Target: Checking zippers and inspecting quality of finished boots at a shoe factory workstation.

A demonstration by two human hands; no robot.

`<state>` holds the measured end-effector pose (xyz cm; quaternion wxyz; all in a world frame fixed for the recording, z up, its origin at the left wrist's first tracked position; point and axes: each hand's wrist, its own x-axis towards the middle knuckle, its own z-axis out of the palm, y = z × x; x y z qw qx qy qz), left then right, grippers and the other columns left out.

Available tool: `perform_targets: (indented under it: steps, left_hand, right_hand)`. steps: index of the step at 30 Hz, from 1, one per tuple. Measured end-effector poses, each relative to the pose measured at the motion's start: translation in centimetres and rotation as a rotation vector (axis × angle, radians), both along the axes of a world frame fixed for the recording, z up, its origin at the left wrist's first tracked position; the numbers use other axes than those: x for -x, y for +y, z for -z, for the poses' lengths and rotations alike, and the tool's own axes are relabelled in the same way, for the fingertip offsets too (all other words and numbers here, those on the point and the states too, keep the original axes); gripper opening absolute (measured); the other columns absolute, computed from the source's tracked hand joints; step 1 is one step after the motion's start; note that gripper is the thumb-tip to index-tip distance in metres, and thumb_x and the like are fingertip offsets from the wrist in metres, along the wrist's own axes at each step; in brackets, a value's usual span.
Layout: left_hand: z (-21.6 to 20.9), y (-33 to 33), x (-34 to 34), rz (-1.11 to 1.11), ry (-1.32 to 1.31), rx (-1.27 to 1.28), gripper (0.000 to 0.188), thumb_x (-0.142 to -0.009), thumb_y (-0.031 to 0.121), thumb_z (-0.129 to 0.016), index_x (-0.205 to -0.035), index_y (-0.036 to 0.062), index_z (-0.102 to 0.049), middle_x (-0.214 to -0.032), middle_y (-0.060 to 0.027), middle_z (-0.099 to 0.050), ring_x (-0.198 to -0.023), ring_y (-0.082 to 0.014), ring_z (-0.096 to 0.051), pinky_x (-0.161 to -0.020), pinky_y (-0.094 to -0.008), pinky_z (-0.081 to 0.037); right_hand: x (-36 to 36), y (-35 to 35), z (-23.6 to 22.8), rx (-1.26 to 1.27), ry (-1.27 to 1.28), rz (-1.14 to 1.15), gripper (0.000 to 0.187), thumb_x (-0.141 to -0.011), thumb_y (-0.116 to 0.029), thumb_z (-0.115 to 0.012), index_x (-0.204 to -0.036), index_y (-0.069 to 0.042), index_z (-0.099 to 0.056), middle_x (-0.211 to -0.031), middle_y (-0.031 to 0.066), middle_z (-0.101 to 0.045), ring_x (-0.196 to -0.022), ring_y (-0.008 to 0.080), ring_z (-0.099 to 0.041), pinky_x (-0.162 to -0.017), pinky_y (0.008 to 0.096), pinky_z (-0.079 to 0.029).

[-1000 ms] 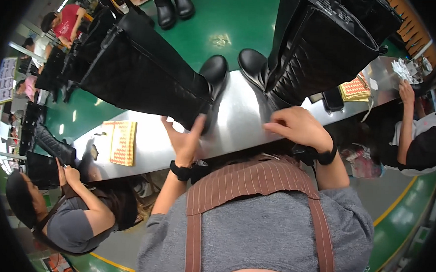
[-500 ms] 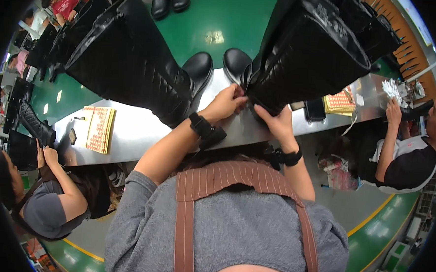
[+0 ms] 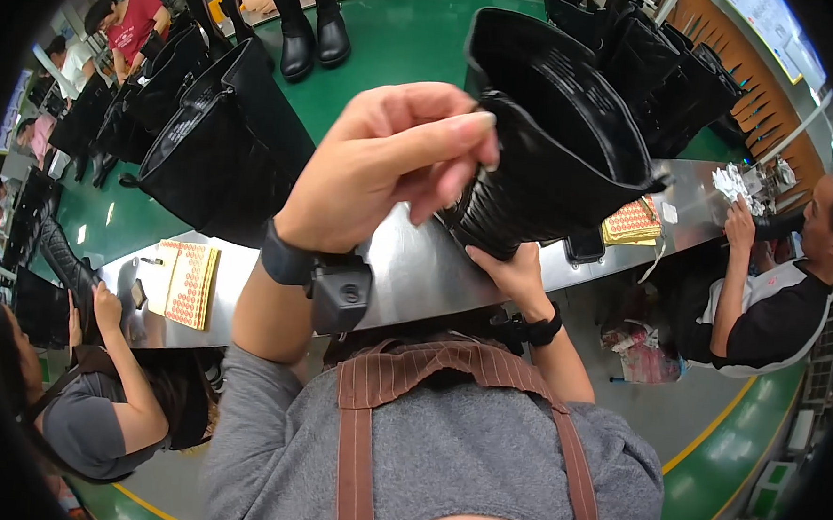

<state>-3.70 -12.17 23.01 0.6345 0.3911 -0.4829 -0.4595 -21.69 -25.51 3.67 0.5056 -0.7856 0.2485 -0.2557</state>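
Observation:
A tall black boot (image 3: 561, 192) stands in front of me on the metal table, its wide top opening facing up. High at its left upper edge, my left hand (image 3: 375, 159) is closed in a pinch on what appears to be the boot's zipper pull; the fingers hide the pull itself. Lower down, my right hand (image 3: 517, 277) grips the same boot near its ankle, with part of the fingers out of sight behind the leather. To the left stands a second tall black boot (image 3: 243, 147), touched by neither hand.
The metal table (image 3: 415, 279) runs across in front of me. Yellow sheets with red dots lie on it at left (image 3: 187, 281) and right, the latter beside a black case (image 3: 584, 246). Co-workers sit on both sides. More black boots (image 3: 315, 33) stand beyond.
My left hand has risen from the boot's ankle to its top edge, still pinched. The right hand stays low on the boot, whose shaft now stands more upright.

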Motion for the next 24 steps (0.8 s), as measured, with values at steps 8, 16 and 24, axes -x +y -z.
perform_targets:
  steps: [8,16,24]
  left_hand:
    - [3.7,3.2,1.3,-0.11,-0.262,-0.096,0.034,-0.097,0.025,-0.053,-0.117,-0.0016,-0.058,-0.08,-0.0055,-0.064,-0.071,-0.009,-0.06,-0.062,-0.0205,-0.046]
    - [7.7,17.2,-1.9,-0.335,-0.937,-0.82,0.033,-0.089,0.032,-0.062,-0.087,-0.0013,-0.066,-0.08,-0.0124,-0.067,-0.074,-0.0235,-0.065,-0.067,-0.0341,-0.049]
    - [0.2,18.3,-8.9,-1.295,-0.312,0.046,0.026,-0.097,0.025,-0.049,-0.111,0.0046,-0.058,-0.072,0.0011,-0.055,-0.068,-0.0055,-0.05,-0.063,-0.0219,-0.038]
  right_hand:
    - [0.0,0.1,0.3,-0.152,-0.019,0.005,0.046,-0.072,-0.012,-0.079,-0.113,0.001,-0.06,-0.104,0.0099,-0.068,-0.094,0.0171,-0.063,-0.085,0.0299,-0.049]
    - [-0.8,0.5,0.8,-0.145,-0.147,0.01,0.038,-0.073,-0.009,-0.078,-0.106,0.002,-0.065,-0.101,0.0088,-0.069,-0.09,0.016,-0.064,-0.083,0.0286,-0.049]
    - [-0.5,0.4,1.3,-0.154,-0.135,0.013,0.04,-0.073,-0.007,-0.078,-0.108,0.004,-0.064,-0.104,0.0082,-0.068,-0.092,0.0153,-0.063,-0.085,0.0278,-0.048]
